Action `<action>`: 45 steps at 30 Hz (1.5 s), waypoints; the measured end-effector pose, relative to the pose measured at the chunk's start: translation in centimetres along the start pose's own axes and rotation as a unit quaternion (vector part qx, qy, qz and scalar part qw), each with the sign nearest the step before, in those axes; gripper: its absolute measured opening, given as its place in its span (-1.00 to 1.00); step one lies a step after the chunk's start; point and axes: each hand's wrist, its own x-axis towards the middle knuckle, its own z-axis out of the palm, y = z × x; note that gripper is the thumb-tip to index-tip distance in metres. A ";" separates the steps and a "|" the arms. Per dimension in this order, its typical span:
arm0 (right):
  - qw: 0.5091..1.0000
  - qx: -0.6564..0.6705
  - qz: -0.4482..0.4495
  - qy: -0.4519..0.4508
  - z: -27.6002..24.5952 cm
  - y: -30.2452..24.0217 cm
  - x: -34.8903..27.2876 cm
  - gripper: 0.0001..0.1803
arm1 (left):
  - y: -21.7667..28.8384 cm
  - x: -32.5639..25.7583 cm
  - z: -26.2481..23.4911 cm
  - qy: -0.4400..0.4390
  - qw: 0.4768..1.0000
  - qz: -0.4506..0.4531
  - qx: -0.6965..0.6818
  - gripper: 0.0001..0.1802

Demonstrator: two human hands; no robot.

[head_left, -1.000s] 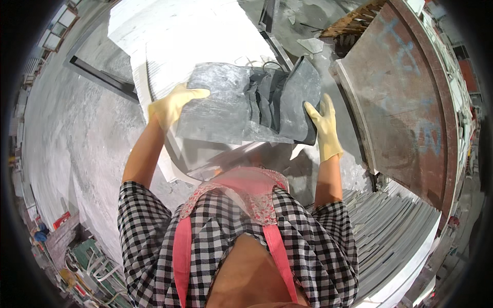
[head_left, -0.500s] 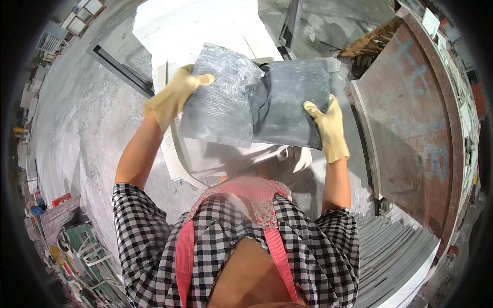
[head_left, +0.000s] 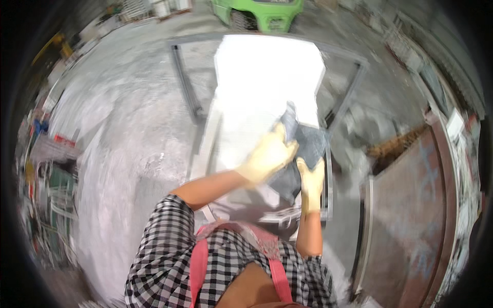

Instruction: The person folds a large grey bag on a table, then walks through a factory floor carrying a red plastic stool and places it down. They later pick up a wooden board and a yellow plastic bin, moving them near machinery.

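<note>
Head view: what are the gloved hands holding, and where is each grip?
A dark grey slab: left hand on its upper left edge, right hand at its lower edge.

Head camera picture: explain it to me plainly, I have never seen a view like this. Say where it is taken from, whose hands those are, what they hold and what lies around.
The picture comes from a wide fisheye camera worn on a person's head, looking down, so straight edges bend near the rim. The checked shirt and pink apron straps at the bottom are the wearer's own. Both hands wear pale yellow gloves: the left hand and the right hand each have a grip on a dark grey flat slab of stone, blurred by motion. Beneath it lies a large white block inside a grey metal frame on a dusty grey floor. A rusty brown metal panel stands at right, a green vehicle at top.
</note>
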 end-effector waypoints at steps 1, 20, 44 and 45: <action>0.993 0.112 -0.005 -0.040 0.7 0.5 0.0 -0.46 | -0.1 -0.5 0.6 -0.011 0.999 0.002 0.035 -0.25; 0.976 -0.064 -0.090 -0.188 6.6 -7.8 -5.8 -0.59 | -6.4 -8.6 -3.6 0.090 0.965 0.023 -0.246 -0.15; 0.672 -0.508 -0.403 -0.358 39.2 -11.6 -21.4 -0.60 | -31.9 -18.9 -26.6 0.020 0.915 0.108 -0.389 -0.48; 0.654 -0.517 -0.415 -0.365 39.5 -11.1 -21.7 -0.60 | -32.2 -19.4 -26.3 0.037 0.901 0.076 -0.425 -0.55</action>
